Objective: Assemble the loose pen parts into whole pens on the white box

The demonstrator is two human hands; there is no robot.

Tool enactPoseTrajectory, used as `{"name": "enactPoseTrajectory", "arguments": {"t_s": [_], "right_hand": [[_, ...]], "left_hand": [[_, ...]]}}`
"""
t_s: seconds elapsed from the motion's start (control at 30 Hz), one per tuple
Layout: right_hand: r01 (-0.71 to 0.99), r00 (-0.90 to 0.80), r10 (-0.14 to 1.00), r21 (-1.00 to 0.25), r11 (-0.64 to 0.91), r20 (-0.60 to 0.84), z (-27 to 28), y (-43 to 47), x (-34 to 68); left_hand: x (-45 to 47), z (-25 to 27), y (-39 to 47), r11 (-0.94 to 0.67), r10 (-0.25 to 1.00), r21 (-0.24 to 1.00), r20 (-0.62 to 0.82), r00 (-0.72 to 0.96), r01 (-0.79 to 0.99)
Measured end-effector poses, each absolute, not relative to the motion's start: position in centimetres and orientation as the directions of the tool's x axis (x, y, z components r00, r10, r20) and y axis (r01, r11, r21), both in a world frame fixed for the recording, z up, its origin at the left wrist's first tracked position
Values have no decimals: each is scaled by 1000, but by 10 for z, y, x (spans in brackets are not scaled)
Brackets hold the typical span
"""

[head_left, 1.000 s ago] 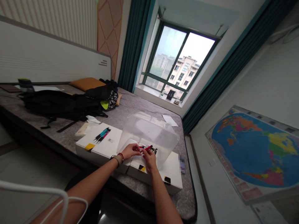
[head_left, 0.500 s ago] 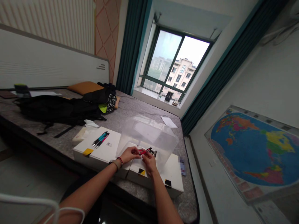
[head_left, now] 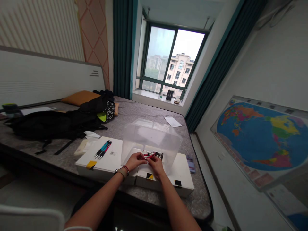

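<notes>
My left hand point(head_left: 135, 161) and my right hand point(head_left: 155, 165) meet in front of the clear plastic bin point(head_left: 151, 134). Between their fingertips is a red pen point(head_left: 152, 156), its far end pointing up and to the right. Both hands are closed in a pinch, the right around the red barrel and the left at its near end; fingers partly hide the pen. Behind them, black and red pen parts point(head_left: 157, 154) lie in the bin, which rests on its side with its mouth toward me. Several teal, black and pink pens point(head_left: 103, 149) lie side by side to the left.
Two white boxes point(head_left: 114, 163) with tape tabs carry the bin and pens on a grey mattress point(head_left: 144, 112). Tissues point(head_left: 91, 134) lie at the left, beyond them a black backpack point(head_left: 53, 123). A paper sheet point(head_left: 172, 121) lies behind the bin.
The camera view has shifted and turned slightly. Both hands stay pinched together at the red pen, now lying a bit lower between the fingers.
</notes>
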State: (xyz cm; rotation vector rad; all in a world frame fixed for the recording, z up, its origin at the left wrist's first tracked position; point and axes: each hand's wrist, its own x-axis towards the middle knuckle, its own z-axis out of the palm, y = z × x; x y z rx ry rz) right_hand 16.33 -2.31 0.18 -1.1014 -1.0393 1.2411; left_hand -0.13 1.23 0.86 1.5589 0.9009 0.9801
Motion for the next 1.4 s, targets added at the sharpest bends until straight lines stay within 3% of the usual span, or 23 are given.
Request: {"name": "enactPoseTrajectory", "arguments": {"t_s": [0.1,0.27,0.37,0.5,0.7,1.03,1.13,1.2,1.3,1.4], "right_hand": [[-148,132,991,-989,20,0,-1,-21,162],[-316,-12,1000,-949,-1,3,3,-22,165],[-358,1,1000,-934,-8,-9,3,-23,166],[-348,71,997,-938,11,-15,0,-22,165],[-332,26,999,-943,-12,-22,3,-24,167],[-284,209,977,-959,24,-37,-4,-17,163],[-297,270,961,-954,29,-55,-7,-15,164],[-292,271,961,-956,31,-52,-8,-13,165],[-306,248,967,-952,21,-58,-8,-12,165],[-329,238,969,-944,21,-61,-8,-13,166]], "left_hand": [[-1,7,12,-191,909,979,146,391,78],[0,6,13,-211,913,972,159,375,100],[1,9,13,-210,917,969,149,370,130],[2,11,11,-218,917,963,147,370,158],[3,10,11,-226,915,959,149,375,171],[4,23,5,-341,904,883,214,370,323],[3,39,13,-389,917,768,274,289,508],[5,51,23,-429,903,607,297,310,669],[13,62,39,-435,900,320,175,399,842],[22,62,53,-468,884,110,39,467,877]]}}
